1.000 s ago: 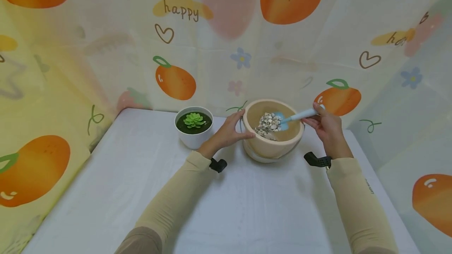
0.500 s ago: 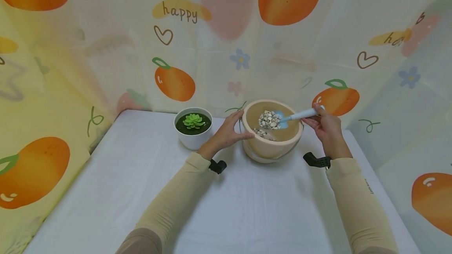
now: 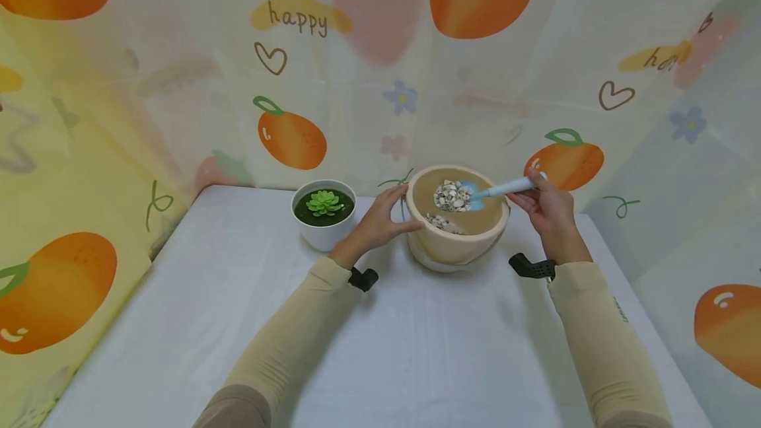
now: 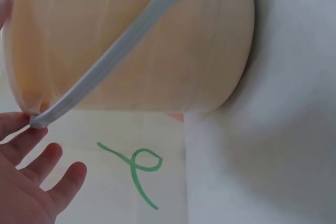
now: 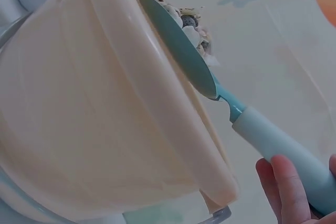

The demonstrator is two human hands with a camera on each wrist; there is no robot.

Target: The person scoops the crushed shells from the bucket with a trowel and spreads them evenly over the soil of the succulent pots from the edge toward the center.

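Note:
A cream bucket (image 3: 458,243) stands at the back of the table, with whitish stones (image 3: 442,222) inside. My left hand (image 3: 374,225) rests against its left side with spread fingers, thumb at the front rim. In the left wrist view, fingertips (image 4: 37,135) touch the end of the bucket's grey carrying handle (image 4: 113,59). My right hand (image 3: 549,213) grips the pale blue grip of a small shovel (image 3: 505,187). Its blade holds a heap of whitish and dark stones (image 3: 453,196). In the right wrist view the blade (image 5: 181,51) lies close over the bucket's rim (image 5: 152,82).
A white pot (image 3: 324,236) with a green succulent (image 3: 324,203) stands left of the bucket, close to my left hand. Behind the white-covered table (image 3: 416,349) hangs a fruit-printed curtain (image 3: 362,104), with more printed cloth at both sides.
The shovel and its stones have risen slightly out of the bucket, away from the stones below. My left hand keeps its place at the bucket.

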